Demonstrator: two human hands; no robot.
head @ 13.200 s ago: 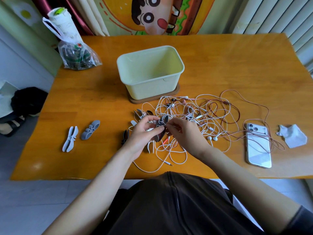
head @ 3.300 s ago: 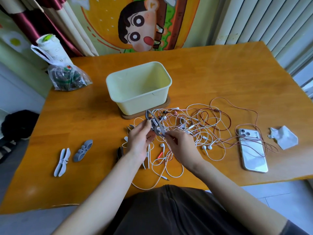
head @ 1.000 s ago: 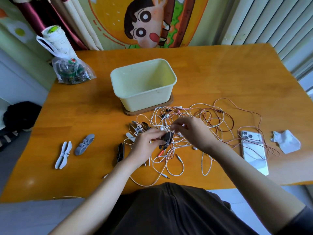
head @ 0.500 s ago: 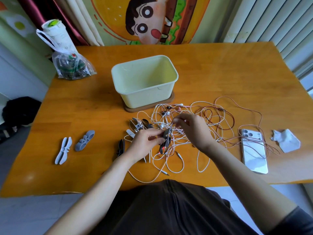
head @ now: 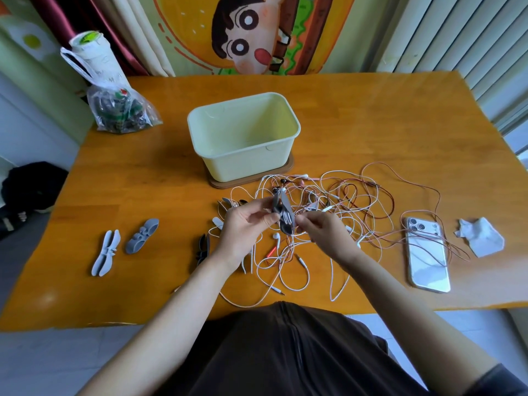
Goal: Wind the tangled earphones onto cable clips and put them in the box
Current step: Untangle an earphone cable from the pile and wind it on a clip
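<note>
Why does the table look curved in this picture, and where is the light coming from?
Head view: the wide-angle lens bows the edges of the table; daylight seems to come from the right, since the box shades the wood to its left; pale glare lies on the phone; the left hand and right hand look sharp, not blurred.

Grey clip (head: 282,217) lifted upright; right hand (head: 325,238) has returned beside it

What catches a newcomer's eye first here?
The tangled earphones sprawl over the orange table, right of centre. Above them the left hand holds a grey cable clip while the right hand pinches white cable at it. Behind stands the pale yellow box, nothing visible inside.
</note>
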